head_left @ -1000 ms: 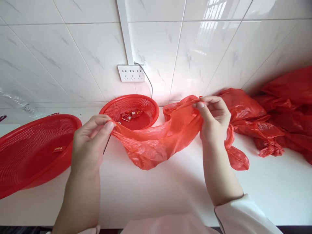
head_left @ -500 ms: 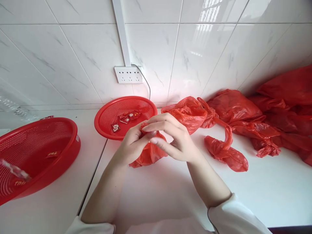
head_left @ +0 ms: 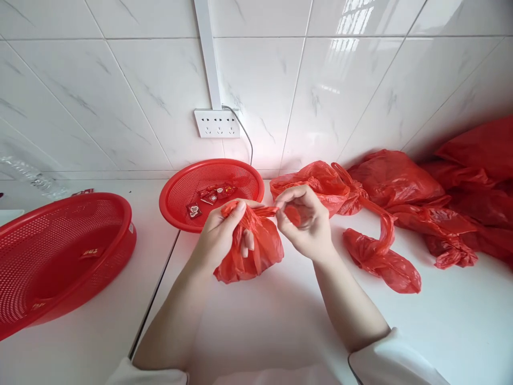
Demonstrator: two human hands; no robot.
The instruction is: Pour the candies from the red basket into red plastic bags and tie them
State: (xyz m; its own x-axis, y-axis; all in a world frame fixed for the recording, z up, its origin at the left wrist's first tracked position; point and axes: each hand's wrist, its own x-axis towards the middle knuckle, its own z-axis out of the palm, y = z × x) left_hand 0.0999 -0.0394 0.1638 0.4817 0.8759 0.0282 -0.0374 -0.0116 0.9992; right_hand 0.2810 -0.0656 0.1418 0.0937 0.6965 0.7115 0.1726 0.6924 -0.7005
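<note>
A small red plastic bag [head_left: 260, 251] hangs between my hands, just above the white table. My left hand [head_left: 220, 230] is closed around its gathered neck, thumb on top, with some fingertips showing through the folds. With thumb and fingers pinched, my right hand [head_left: 306, 219] holds a twisted end of the same bag, drawn out to the right. What lies inside the bag cannot be made out. Right behind my left hand stands a red perforated basket [head_left: 168, 206] with several small red wrapped packets [head_left: 209, 197] in it.
A larger red basket [head_left: 120, 214] at the left holds a few red packets. Another open red bag [head_left: 308, 184], a knotted one [head_left: 385, 262] and a heap of filled red bags [head_left: 401, 176] lie to the right. A power socket [head_left: 217, 124] is on the tiled wall.
My hands were close together over the bag's top; my right hand has moved right, stretching the bag's end out sideways. A blurred packet over the left basket is gone from the air.
</note>
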